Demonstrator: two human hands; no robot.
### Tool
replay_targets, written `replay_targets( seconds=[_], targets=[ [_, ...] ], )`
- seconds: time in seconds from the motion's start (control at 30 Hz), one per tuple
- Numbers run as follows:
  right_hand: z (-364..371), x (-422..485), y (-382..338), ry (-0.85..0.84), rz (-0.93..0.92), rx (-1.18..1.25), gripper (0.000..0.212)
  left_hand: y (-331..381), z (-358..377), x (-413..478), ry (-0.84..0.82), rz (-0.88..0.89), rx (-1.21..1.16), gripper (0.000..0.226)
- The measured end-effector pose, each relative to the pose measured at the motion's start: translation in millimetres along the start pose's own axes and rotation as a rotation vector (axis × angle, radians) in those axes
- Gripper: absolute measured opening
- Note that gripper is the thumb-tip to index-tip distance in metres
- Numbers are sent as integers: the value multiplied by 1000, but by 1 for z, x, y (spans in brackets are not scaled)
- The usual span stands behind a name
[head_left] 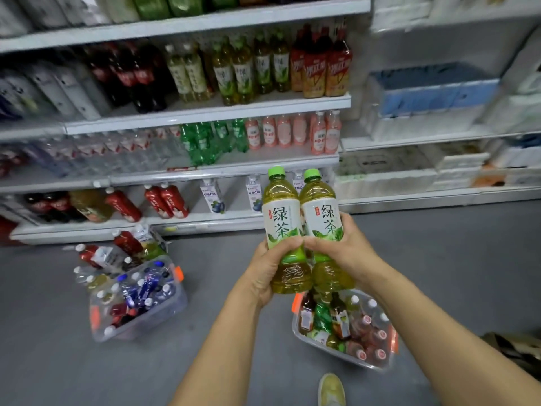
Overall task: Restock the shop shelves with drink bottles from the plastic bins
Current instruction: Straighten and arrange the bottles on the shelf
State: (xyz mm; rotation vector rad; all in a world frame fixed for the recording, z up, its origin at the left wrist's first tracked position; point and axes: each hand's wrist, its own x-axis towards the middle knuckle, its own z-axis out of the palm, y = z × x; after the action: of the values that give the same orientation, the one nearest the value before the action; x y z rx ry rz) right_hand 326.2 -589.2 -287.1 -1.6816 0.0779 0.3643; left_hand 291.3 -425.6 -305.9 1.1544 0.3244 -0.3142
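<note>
A: Fingers first. What were they doing?
B: left hand [269, 268]: thumb across the front of the left tea bottle [285, 218], just below the label, other fingers curled round the back. right hand [342, 247]: same on the right tea bottle [320, 212], thumb on the label's lower edge, fingers wrapped round the far side. Thumb tips nearly met in the middle.
A: Bottles themselves?
B: Both upright, side by side & touching, held up in front of the shelves [205, 112]. Green caps, yellow-green liquid, white/green labels w/ "绿茶" in big characters. A small red seal beside it, too small to read.
A: Where were the bins?
B: On the grey floor [219, 259]. Right bin [345, 357] directly under the hands, clear plastic w/ orange clips, full of mixed bottles. Left bin [164, 315] further left, blue- & white-capped bottles inside, more bottles heaped behind it.
A: Shelf stock?
B: Look-alike green tea bottles [234, 74] on the 2nd shelf, betw. cola bottles [137, 77] & orange bottles w/ red labels [322, 71], writing blurred. Below: green soda bottles [205, 142], pink bottles [292, 131]. Bottom shelf: cartons w/ blueberry art [212, 196], "C" legible, rest not.
A: Anything else?
B: One yellow shoe [331, 389] at the bottom edge.
</note>
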Motion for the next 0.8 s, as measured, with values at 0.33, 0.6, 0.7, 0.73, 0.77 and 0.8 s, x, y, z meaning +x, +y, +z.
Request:
replay_targets(
  seconds=[0.33, 0.6, 0.7, 0.73, 0.77, 0.8],
  targets=[
    [21, -29, -50, -54, -43, -8, 75, 46, -1, -47, 71, 113, -39, 86],
    [22, -24, -80, -60, -126, 4, 63, 75, 7, -53, 108, 168, -95, 75],
    [20, -16, -88, -76, -137, 28, 61, 85, 11, -47, 136, 192, -90, 77],
    [18, -13, -91, -78, -143, 28, 59, 88, 13, -45, 142, 199, -89, 73],
    [17, -10, -94, -78, -150, 27, 59, 90, 15, -43, 149, 202, -88, 69],
    [15, -6, -97, -78, -156, 25, 58, 94, 17, -40, 158, 205, -87, 67]
  ],
)
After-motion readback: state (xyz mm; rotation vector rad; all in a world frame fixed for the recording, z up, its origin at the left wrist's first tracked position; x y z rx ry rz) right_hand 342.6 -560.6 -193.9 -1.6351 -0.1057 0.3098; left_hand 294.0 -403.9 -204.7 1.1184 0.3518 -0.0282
